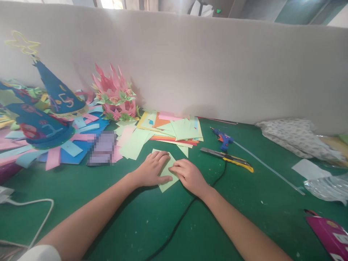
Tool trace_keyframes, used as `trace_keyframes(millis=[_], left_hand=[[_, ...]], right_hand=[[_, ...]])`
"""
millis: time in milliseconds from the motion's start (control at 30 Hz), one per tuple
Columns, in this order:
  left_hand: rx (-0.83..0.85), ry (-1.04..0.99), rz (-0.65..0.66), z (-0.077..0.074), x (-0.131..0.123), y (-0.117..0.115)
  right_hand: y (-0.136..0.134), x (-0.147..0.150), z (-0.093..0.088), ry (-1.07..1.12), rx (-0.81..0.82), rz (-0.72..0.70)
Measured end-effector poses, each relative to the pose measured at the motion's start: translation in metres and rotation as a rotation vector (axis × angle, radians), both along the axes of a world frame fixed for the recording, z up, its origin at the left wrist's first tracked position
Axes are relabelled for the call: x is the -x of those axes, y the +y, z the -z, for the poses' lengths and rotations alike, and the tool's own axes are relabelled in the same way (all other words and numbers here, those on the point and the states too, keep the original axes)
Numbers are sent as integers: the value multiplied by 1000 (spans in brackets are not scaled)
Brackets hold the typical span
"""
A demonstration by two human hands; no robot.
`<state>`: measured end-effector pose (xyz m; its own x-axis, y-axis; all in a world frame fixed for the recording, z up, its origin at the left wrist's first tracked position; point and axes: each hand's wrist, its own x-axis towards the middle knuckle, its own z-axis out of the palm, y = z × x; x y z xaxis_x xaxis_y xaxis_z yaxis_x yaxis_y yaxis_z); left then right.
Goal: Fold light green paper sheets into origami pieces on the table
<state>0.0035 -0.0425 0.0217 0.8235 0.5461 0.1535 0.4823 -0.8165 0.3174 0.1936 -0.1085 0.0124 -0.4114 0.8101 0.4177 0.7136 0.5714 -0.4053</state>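
A small sheet of light green paper [166, 185] lies on the green table in front of me, and its folds are hard to make out. My left hand [153, 168] rests flat over its left part, thumb stretched apart from the fingers. At the paper's right edge, my right hand [190, 175] has its fingers curled together, the tips pinching or pressing the paper. Just beyond my hands is a pile of coloured paper sheets [187, 131]. To the right are a yellow utility knife [231, 158] and a blue glue gun [224, 139] with a clear glue stick [269, 167].
Blue paper cone hats [61, 92] with paper strips stand at the left, beside a pink paper crown [116, 94]. A black cord [181, 219] crosses the table. A pale partition [217, 69] rises behind. At right are patterned cloth [293, 137] and a magenta case [323, 230].
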Motion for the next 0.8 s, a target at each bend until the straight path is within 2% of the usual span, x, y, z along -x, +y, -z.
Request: trace_keyframes(millis=[433,800], left_hand=[[5,64,23,-4,1,1],[0,83,29,-2,1,1]], right_hand=[[-1,1,-4,-12,12,-47],[1,1,-3,-17,-26,-74]])
